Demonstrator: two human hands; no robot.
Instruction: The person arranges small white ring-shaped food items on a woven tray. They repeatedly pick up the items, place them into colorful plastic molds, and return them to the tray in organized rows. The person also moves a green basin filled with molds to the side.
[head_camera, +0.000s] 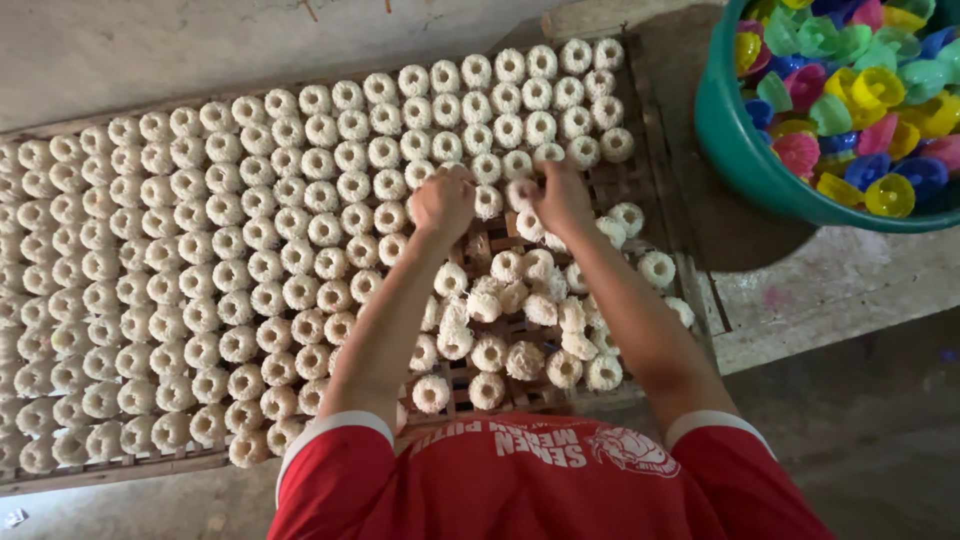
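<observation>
Nearest the camera was the person's red shirt (540, 480) with white-edged sleeves, both bare forearms reaching away over a slatted bamboo drying rack (640, 190) on the concrete floor (860, 420). Just beyond the shirt lay a loose heap of white ring-shaped rice crackers (520, 320), tumbled over one another between the two arms, some on edge. To the left of the heap, neat rows of the same rings (200, 260) covered the rack almost to its far edge, each lying flat and touching its neighbours.

Farther out, the left hand (443, 203) was curled with its fingers pinched together on a ring at the end of the ordered rows; the ring itself was mostly hidden under the knuckles. The right hand (560, 197) sat just beside it, its grip closed on another white ring (522, 192) at the boundary between rows and heap.

At the far right stood a teal plastic basin (745, 150), off the rack, filled with small coloured plastic moulds (850, 90) in yellow, pink, blue and green
</observation>
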